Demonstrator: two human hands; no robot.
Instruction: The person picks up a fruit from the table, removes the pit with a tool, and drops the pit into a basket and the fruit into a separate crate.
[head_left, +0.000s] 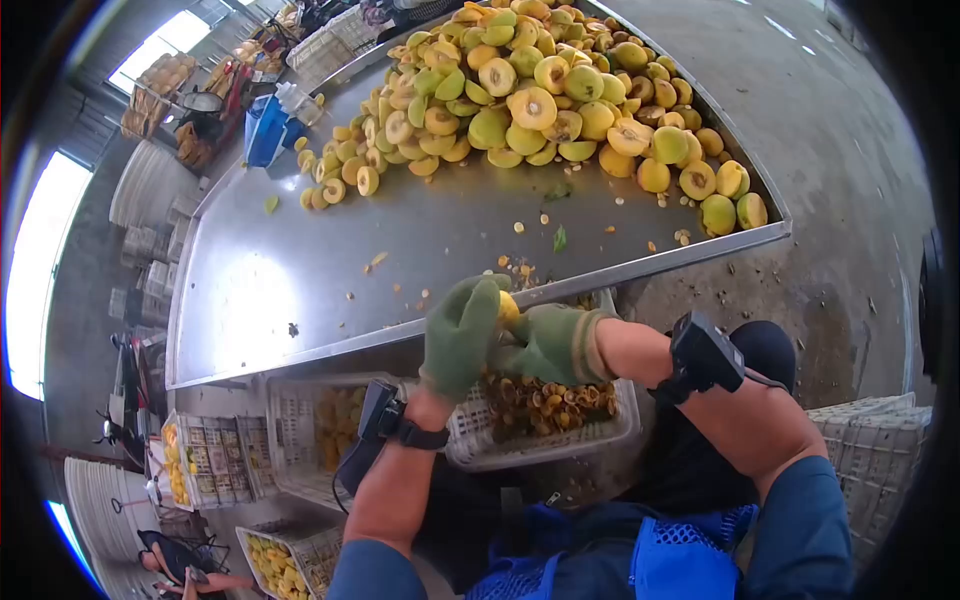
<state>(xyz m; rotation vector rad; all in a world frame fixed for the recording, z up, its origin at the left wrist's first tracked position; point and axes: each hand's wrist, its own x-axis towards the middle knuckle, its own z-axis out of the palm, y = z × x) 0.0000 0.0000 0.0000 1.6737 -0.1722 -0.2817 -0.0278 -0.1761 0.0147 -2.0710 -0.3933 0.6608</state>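
Note:
My left hand [462, 335], in a green glove, is closed around a yellow fruit piece [509, 308] near the front edge of the metal table [400, 250]. My right hand [555, 340], gloved the same way, meets it from the right, with its fingers curled against the left hand below the fruit. What the right fingers hold, if anything, is hidden. Beneath both hands sits a white crate [600, 450] with brown and orange scraps [560, 405]. A large heap of halved yellow-green fruit [500, 100] lies across the back of the table.
A blue container [266, 130] stands at the table's back left. White crates [300, 420] with fruit are below left, and another stack of crates [870, 460] is at right. Small scraps lie near the table's front edge. A seated person [175, 560] is at lower left.

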